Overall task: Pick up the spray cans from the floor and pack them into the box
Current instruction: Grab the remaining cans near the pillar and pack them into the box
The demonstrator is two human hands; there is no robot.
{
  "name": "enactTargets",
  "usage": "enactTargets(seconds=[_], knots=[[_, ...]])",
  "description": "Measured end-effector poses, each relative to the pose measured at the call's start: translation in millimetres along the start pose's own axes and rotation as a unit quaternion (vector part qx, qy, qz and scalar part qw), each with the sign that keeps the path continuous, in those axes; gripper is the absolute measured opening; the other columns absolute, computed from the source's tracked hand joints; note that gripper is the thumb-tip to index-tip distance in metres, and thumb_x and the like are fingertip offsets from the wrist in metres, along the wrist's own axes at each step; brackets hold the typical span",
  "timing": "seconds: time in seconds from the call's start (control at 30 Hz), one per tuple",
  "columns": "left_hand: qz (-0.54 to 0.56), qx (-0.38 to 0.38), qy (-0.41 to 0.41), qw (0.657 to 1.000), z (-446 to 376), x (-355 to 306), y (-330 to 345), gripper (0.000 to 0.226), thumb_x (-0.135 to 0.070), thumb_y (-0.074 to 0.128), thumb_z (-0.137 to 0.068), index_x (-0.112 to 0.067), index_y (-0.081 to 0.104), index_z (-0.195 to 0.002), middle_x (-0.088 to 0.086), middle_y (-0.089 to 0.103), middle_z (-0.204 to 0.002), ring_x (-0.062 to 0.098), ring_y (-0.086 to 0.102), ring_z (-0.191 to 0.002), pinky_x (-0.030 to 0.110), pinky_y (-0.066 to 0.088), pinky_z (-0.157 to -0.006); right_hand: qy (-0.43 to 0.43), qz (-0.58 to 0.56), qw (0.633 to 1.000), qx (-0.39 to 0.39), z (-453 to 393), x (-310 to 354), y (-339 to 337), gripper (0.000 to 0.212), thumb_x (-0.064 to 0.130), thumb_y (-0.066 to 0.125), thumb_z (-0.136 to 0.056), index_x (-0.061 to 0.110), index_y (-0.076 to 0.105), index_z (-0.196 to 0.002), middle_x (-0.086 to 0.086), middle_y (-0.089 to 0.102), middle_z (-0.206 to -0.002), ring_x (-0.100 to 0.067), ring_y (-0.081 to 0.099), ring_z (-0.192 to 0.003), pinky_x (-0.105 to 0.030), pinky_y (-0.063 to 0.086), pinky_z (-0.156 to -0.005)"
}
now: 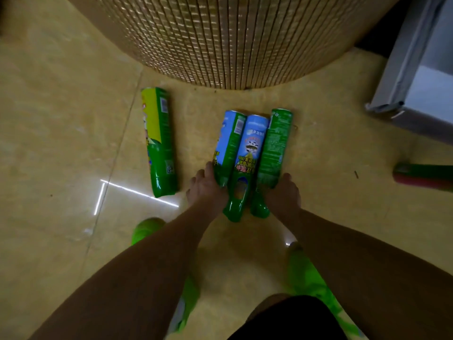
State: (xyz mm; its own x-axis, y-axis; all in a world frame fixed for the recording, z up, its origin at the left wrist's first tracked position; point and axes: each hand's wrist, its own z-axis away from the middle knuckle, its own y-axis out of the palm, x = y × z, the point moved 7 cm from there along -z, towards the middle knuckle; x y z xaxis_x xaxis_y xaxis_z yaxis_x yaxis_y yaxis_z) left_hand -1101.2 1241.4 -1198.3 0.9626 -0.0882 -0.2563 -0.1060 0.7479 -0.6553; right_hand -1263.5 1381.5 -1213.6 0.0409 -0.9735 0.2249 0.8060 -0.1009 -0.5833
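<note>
Both hands clamp a row of three spray cans lying touching on the floor [61, 119]: the left hand [208, 186] curls on the left can [229, 143], the right hand [284, 192] on the right can [275, 141], trapping the middle can [251, 153]. Squeezing evenly inward should keep it from slipping. A fourth can [160, 141] lies left of this row; no box is visible.

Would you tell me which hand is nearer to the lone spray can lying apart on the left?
Left. The left hand is just right of the lone can's cap end; the right hand is beyond the three grouped cans.
</note>
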Motion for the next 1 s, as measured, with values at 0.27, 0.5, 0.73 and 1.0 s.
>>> enactTargets(seconds=[0.27, 0.5, 0.73, 1.0], knots=[[0.070, 0.012, -0.061, 0.996, -31, 9, 17, 0.045, -0.029, 0.071, -0.083, -0.012, 0.053, -0.119, 0.010, 0.064, -0.111, 0.030, 0.061, -0.101, 0.031, 0.042, -0.073, 0.013, -0.119, 0.992, -0.045, -14, -4, 21, 0.059, 0.040, 0.078, -0.080, 0.010, 0.053, -0.123, -0.011, 0.067, -0.117, -0.032, 0.065, -0.105, -0.048, 0.056, -0.087], [0.059, 0.042, -0.061, 0.996, 3, -14, -20, 0.068, -0.051, 0.075, -0.072, -0.009, 0.058, -0.122, 0.012, 0.050, -0.114, 0.031, 0.057, -0.104, 0.042, 0.054, -0.090, 0.031, -0.120, 0.991, -0.054, 28, 4, -14, 0.051, 0.046, 0.070, -0.083, 0.011, 0.057, -0.118, -0.007, 0.065, -0.106, -0.027, 0.063, -0.088, -0.037, 0.054, -0.073], [0.175, 0.082, -0.134, 0.972, 86, -35, -79, 0.078, -0.056, 0.077, -0.047, -0.009, 0.068, -0.109, 0.011, 0.065, -0.106, 0.026, 0.068, -0.081, 0.031, 0.058, -0.063, 0.100, -0.141, 0.985, -0.024, 110, 7, -71, 0.046, 0.048, 0.062, -0.088, 0.009, 0.061, -0.112, -0.009, 0.066, -0.100, -0.027, 0.063, -0.081, -0.030, 0.046, -0.064], [0.189, 0.065, -0.107, 0.974, 198, -87, -187, 0.050, -0.041, 0.084, -0.072, -0.008, 0.059, -0.101, 0.003, 0.055, -0.077, 0.016, 0.056, -0.065, 0.024, 0.044, -0.053, 0.084, -0.165, 0.982, -0.033, 225, 28, -173, 0.045, 0.047, 0.065, -0.087, 0.008, 0.065, -0.109, -0.008, 0.065, -0.094, -0.027, 0.061, -0.081, -0.031, 0.051, -0.072]])
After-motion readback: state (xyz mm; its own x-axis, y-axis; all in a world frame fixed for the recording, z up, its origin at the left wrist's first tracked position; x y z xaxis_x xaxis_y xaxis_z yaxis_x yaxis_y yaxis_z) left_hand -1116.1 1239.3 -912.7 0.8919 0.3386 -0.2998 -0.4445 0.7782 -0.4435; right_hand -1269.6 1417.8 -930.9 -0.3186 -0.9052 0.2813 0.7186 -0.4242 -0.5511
